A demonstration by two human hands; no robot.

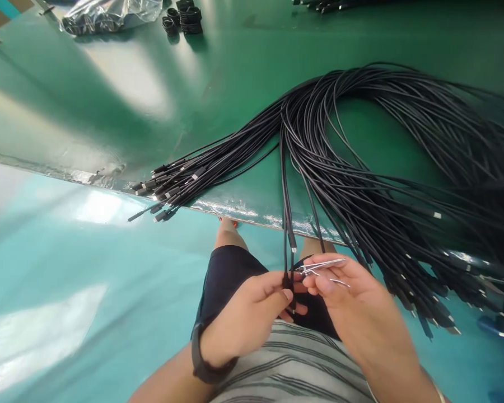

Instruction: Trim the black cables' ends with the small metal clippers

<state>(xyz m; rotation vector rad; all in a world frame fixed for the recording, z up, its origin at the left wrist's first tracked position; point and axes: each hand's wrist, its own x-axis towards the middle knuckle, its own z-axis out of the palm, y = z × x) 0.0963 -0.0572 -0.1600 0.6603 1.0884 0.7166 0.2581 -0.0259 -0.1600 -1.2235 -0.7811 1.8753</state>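
My left hand [262, 302], with a black band [205, 352] on its wrist, pinches a black cable [284, 246] near its end, just below the table edge. In my right hand [353, 302] is a small silver nail clipper [321, 266], its jaws close beside the cable at my left fingertips. Another cable end with a metal plug [293, 243] hangs just above my hands. These cables come down from a large bundle of black cables [315, 112] draped over the green table [218, 112]. My fingers partly hide the gripped cable end.
To the left, several cable ends with plugs [172, 187] stick out past the table edge. Many more cable ends [428, 285] hang over it on the right. Clear plastic bags [109, 15] and small black coils [189, 19] lie at the far side. More black cables [327, 4] lie at the top.
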